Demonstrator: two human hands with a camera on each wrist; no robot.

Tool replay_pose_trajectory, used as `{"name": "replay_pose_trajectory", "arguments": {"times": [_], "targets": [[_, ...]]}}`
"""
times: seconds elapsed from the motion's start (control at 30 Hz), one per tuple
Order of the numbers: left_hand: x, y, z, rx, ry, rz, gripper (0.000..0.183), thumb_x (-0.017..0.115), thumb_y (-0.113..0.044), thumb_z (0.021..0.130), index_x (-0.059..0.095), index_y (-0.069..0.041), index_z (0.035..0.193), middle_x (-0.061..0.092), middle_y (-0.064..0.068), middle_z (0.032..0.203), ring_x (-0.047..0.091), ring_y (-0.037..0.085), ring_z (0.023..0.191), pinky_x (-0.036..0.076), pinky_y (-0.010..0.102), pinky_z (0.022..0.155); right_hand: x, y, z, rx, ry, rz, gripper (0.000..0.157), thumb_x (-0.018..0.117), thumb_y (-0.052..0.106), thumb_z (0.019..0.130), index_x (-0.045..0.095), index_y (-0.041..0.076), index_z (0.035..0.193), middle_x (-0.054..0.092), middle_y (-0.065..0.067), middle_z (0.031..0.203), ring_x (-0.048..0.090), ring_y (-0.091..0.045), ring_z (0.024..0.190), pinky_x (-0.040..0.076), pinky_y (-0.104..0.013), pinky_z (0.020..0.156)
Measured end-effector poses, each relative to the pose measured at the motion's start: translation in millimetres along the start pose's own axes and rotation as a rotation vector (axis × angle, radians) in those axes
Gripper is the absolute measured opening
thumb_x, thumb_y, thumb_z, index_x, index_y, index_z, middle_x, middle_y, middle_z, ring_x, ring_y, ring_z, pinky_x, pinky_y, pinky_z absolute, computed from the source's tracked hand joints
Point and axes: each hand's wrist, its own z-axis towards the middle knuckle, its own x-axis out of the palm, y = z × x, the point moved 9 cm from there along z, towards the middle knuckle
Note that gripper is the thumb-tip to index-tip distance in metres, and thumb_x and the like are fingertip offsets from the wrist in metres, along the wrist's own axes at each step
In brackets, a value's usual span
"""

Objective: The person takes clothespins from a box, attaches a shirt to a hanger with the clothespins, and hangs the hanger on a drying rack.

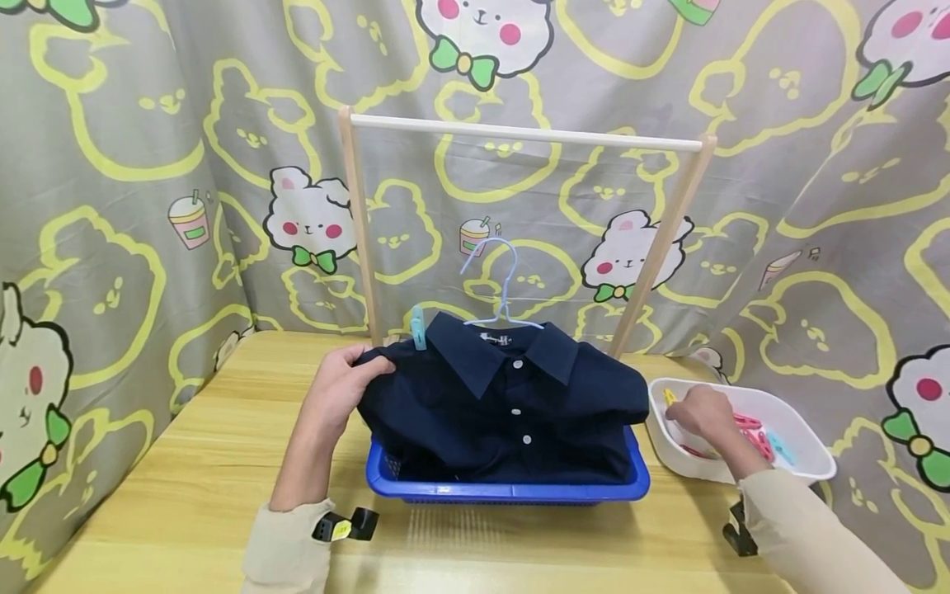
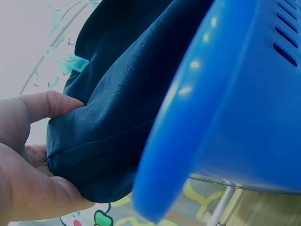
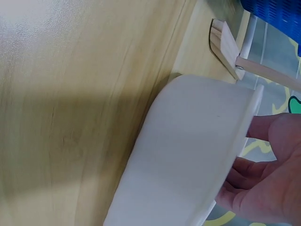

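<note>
A dark navy collared shirt (image 1: pixel 475 412) with white buttons lies over the blue basket (image 1: pixel 512 492), a light blue hanger (image 1: pixel 506 285) rising from its collar. My left hand (image 1: pixel 343 384) grips the shirt's shoulder and sleeve edge at the left, thumb on top, beside a teal clothespin (image 1: pixel 418 328) clipped to the shoulder. Over at the right, my right hand (image 1: pixel 705 412) reaches into a white basin (image 1: pixel 805 466) and pinches a yellow clothespin (image 1: pixel 670 398) near its left wall. In the right wrist view, the basin's side (image 3: pixel 188 141) hides the fingertips.
Behind the basket stands a wooden rack with a white crossbar (image 1: pixel 527 132); its right post (image 1: pixel 660 247) rises between basket and basin. Pink clothespins (image 1: pixel 757 437) and a light blue one (image 1: pixel 781 448) lie in the basin. A patterned curtain (image 1: pixel 185 99) surrounds the wooden table (image 1: pixel 171 487).
</note>
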Motion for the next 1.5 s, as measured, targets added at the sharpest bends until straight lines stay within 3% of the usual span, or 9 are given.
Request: {"name": "replay_pose_trajectory", "arguments": {"times": [0.47,1.0,1.13,1.33,1.5], "targets": [[-0.2,-0.9,0.4,0.012,-0.002,0.007,0.026,0.071,-0.014,0.088,0.054,-0.008,0.069,0.049,0.000,0.073,0.054,0.022,0.078,0.045,0.032,0.071,-14.9,15.3,-5.2,-0.049,-0.041,-0.003,0.022,0.068,0.022,0.077,0.064,0.001,0.072,0.060,-0.010,0.070,0.054,-0.031,0.070,0.039,-0.036,0.059],[-0.1,-0.2,0.5,-0.003,0.004,0.008,0.025,0.071,-0.014,0.088,0.055,-0.009,0.069,0.052,-0.001,0.073,0.056,0.021,0.078,0.047,0.032,0.072,-21.1,27.8,-7.2,-0.044,-0.049,0.064,0.030,0.068,0.022,0.084,0.063,-0.006,0.093,0.065,-0.021,0.089,0.059,-0.035,0.079,0.043,-0.037,0.063],[-0.1,-0.5,0.6,0.002,0.005,0.013,0.024,0.070,-0.015,0.088,0.056,-0.008,0.070,0.054,0.000,0.074,0.056,0.022,0.079,0.047,0.033,0.073,-22.9,30.4,-7.0,-0.038,-0.078,0.081,0.032,0.066,0.023,0.085,0.064,-0.006,0.097,0.066,-0.026,0.095,0.061,-0.043,0.086,0.045,-0.043,0.067],[-0.8,-0.8,0.3,-0.006,0.000,0.008,0.023,0.070,-0.014,0.088,0.056,-0.009,0.070,0.054,-0.001,0.073,0.057,0.021,0.078,0.047,0.032,0.072,-27.4,35.9,-7.6,-0.053,-0.122,0.091,0.044,0.061,0.026,0.091,0.061,-0.012,0.113,0.062,-0.037,0.117,0.057,-0.057,0.105,0.045,-0.058,0.084],[-0.8,-0.3,0.5,-0.007,0.001,0.010,0.023,0.070,-0.014,0.088,0.057,-0.008,0.071,0.054,-0.001,0.074,0.056,0.022,0.079,0.047,0.032,0.073,-32.0,38.9,-9.5,-0.061,-0.152,0.108,0.047,0.059,0.027,0.094,0.060,-0.012,0.119,0.059,-0.039,0.123,0.051,-0.062,0.111,0.042,-0.062,0.088]]}}
